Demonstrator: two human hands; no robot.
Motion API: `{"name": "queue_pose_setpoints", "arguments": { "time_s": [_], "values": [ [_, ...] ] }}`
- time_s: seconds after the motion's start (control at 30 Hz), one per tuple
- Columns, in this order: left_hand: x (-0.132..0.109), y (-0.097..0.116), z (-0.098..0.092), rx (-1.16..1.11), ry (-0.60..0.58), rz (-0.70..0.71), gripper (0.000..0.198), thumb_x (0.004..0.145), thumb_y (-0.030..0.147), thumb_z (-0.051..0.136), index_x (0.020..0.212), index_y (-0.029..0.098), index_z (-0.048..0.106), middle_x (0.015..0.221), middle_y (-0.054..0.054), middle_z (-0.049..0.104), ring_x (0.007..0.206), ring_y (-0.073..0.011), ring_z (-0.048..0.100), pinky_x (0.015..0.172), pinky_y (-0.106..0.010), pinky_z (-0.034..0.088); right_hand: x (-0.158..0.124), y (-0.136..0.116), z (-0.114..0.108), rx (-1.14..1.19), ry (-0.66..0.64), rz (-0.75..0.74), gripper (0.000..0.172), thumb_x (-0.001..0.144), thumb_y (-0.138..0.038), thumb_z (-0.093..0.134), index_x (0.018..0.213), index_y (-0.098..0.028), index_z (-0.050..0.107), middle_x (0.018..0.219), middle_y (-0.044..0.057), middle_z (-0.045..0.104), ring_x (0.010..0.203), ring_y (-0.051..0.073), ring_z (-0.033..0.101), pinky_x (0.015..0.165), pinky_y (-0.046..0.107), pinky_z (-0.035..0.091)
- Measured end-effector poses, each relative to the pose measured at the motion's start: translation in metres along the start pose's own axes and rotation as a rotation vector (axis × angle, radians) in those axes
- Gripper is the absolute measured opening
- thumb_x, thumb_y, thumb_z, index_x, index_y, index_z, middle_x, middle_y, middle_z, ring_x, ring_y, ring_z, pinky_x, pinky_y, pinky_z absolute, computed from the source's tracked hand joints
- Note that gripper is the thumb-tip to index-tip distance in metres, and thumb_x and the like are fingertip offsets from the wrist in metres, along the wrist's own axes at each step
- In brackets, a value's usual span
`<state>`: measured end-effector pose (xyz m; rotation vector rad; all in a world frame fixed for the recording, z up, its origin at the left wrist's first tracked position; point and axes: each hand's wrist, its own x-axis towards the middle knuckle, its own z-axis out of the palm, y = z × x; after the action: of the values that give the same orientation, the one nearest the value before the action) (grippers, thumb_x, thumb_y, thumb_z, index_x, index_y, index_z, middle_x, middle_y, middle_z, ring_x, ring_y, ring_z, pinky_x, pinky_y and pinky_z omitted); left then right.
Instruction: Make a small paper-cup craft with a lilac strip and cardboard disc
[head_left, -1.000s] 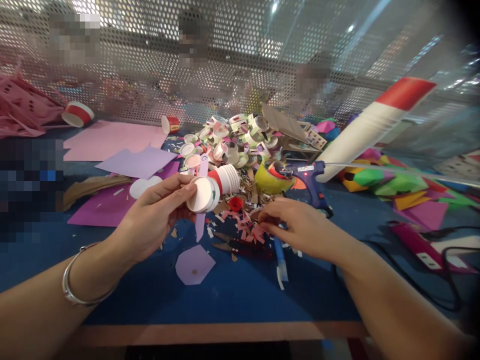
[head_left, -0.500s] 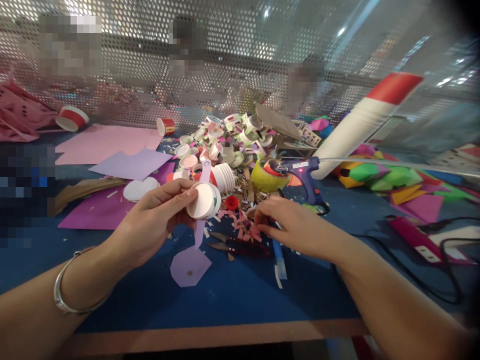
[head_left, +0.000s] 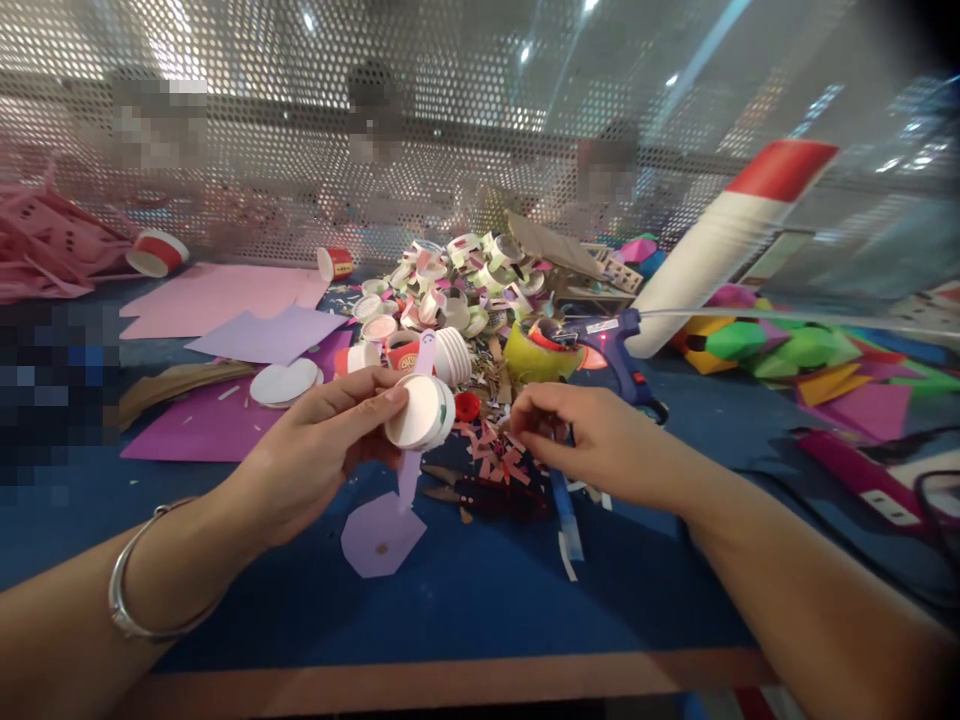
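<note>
Head-worn view, facing forward and down, near over blue tabletop (head_left: 480, 610).

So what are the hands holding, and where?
The left hand holds a round white piece by its left edge, thumb on its flat face; whether the right hand holds anything cannot be told.

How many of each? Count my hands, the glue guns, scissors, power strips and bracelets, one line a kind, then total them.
Hands: 2, left hand and right hand
Glue gun: 1
Scissors: 1
Power strip: 1
Bracelet: 1
Total: 6
</note>
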<state>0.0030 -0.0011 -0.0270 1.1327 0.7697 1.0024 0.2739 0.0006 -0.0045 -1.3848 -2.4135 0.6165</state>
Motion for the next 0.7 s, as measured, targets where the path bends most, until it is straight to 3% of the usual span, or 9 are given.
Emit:
{"name": "queue_pose_setpoints", "arguments": {
  "time_s": [0.33, 0.5, 0.7],
  "values": [
    [-0.003, -0.005, 0.006, 0.019, -0.039, -0.094, 0.017, 0.094, 0.031, 0.062, 0.088, 0.017, 0.07, 0.083, -0.003, 0.066, 0.07, -0.0116, 0.058, 0.063, -0.02, 0.05, -0.004, -0.02, 0.002, 0.317, 0.085, -0.042, 0.012, 0.091, -0.032, 0.062, 0.093, -0.02, 0.066, 0.082, 0.002, 0.068, 0.07, 0.013, 0.061, 0.064, 0.025, 0.049],
    [-0.003, -0.008, 0.009, 0.017, -0.054, -0.137, 0.015, 0.093, 0.031, 0.064, 0.095, 0.018, 0.071, 0.087, -0.005, 0.068, 0.074, -0.0135, 0.061, 0.066, -0.022, 0.053, -0.005, -0.028, 0.008, 0.569, 0.078, -0.049, 0.015, 0.091, -0.035, 0.065, 0.092, -0.02, 0.065, 0.078, 0.0, 0.067, 0.068, 0.012, 0.062, 0.063, 0.024, 0.05],
    [-0.003, -0.008, 0.01, -0.002, -0.054, -0.147, 0.013, 0.093, 0.029, 0.065, 0.094, 0.018, 0.071, 0.086, -0.004, 0.068, 0.074, -0.0122, 0.062, 0.065, -0.02, 0.053, -0.006, -0.03, 0.01, 0.696, 0.08, -0.048, 0.017, 0.088, -0.036, 0.07, 0.095, -0.02, 0.069, 0.082, 0.0, 0.067, 0.071, 0.011, 0.06, 0.064, 0.021, 0.049]
  ]
}}
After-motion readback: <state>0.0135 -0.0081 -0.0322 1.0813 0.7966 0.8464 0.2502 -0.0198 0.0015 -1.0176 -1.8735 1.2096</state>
